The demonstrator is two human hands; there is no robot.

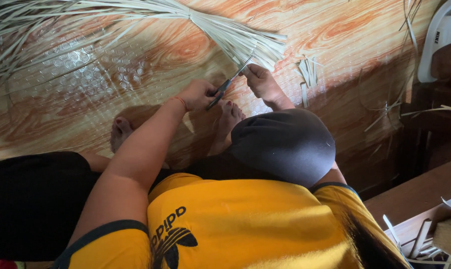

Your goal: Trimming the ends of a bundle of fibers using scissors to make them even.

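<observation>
My left hand (198, 94) grips dark-handled scissors (229, 82), their blades pointing up and right into the cut ends of a bundle of pale flat strips (240, 40). My right hand (263, 82) pinches those strip ends just right of the blades. The bundle is tied near the top (190, 12) and fans out leftward across the floor. I sit on the floor in a yellow shirt, my bare feet (229, 119) just below both hands.
Short cut-off strip pieces (307, 74) lie right of my right hand on the wood-pattern floor covering (86, 99). A white sandal (442, 35) sits at the top right above dark wooden furniture (430, 129). More loose strips (415, 239) lie at the bottom right.
</observation>
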